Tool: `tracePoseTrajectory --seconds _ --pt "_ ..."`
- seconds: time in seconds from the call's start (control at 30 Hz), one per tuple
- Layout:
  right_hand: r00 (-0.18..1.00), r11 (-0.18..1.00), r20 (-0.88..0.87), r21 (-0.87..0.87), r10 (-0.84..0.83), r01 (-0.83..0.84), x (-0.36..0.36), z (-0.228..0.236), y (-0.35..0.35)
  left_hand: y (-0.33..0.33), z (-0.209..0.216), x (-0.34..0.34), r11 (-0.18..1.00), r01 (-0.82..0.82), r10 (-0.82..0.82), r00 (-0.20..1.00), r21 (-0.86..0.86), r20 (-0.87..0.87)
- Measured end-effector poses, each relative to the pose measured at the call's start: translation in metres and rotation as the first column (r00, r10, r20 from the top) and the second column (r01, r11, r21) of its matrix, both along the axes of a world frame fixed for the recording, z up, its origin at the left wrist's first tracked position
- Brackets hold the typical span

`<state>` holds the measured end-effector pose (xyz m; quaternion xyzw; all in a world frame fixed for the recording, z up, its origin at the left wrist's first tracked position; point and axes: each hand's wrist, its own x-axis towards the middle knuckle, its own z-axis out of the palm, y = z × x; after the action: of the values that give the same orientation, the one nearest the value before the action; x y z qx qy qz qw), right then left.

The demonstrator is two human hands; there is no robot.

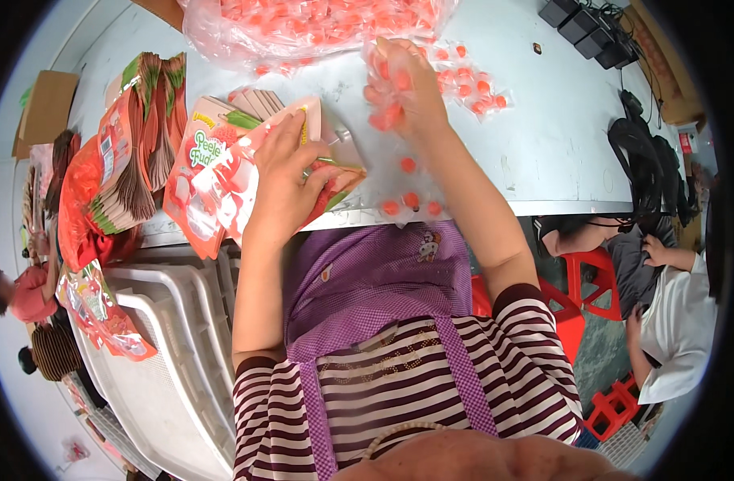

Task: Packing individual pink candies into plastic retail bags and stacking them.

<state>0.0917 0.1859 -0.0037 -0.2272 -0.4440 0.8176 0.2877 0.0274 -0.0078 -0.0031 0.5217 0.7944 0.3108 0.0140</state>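
Note:
My left hand (285, 180) is closed on a pink printed pouch (232, 172), its thumb near the pouch's gaping mouth on the right. More flat pouches (258, 104) lie beneath and behind it. To the right, over the table, my right hand (423, 92) grips a cluster of red candies in clear wrappers (385, 92). Loose wrapped candies (411, 200) lie between my forearms near the table edge. Several others (475, 88) are scattered beyond my right hand.
A large clear bag of wrapped candies (319, 32) fills the back of the table. Bundled pouches (134, 144) stand at the left, above stacked white trays (162, 345). Black adapters (587, 32) and cables (647, 160) sit at the right. Other people are on both sides.

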Motion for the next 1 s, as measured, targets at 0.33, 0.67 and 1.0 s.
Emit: tracePoseTrajectory --seconds 0.33,0.67,1.0 --pt "0.994 0.965 0.008 0.240 0.107 -0.106 -0.011 0.000 -0.035 0.011 0.002 -0.005 0.982 -0.050 -0.021 0.929 0.182 0.370" --pt "0.977 0.778 -0.097 0.622 0.187 -0.087 -0.010 -0.021 -0.020 0.029 0.015 -0.011 0.996 -0.062 0.042 0.967 0.071 0.251" --pt "0.985 0.847 -0.084 0.524 0.152 -0.086 -0.013 -0.019 -0.016 0.040 0.024 -0.010 0.999 -0.011 0.012 0.999 0.047 -0.035"
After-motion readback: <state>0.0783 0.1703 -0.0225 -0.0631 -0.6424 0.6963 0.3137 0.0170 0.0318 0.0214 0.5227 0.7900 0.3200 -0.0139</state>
